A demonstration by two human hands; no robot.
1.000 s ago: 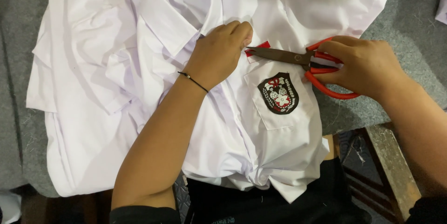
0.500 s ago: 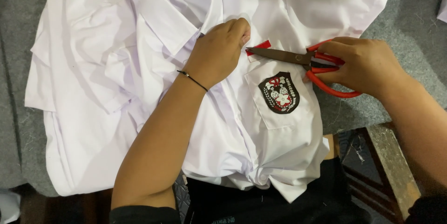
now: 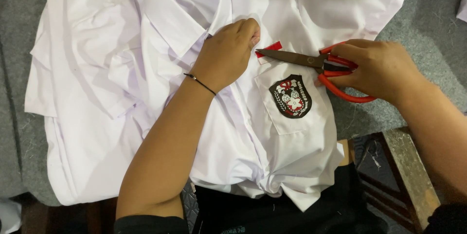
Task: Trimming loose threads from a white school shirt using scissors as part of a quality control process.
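A white school shirt lies spread on a grey felt-covered table. Its chest pocket carries a black, red and white embroidered badge, and a small red-and-white flag patch sits just above the pocket. My left hand presses down on the shirt placket, fingers curled beside the flag patch. My right hand grips red-handled scissors; their metal blades lie nearly closed, tips pointing left at the flag patch.
More white shirts are stacked under the top one at the left. A dark wooden bench edge shows at the lower right, and black cloth lies below the shirt hem.
Both hands and the scissors stay almost where they were; the scissor tips remain at the flag patch.
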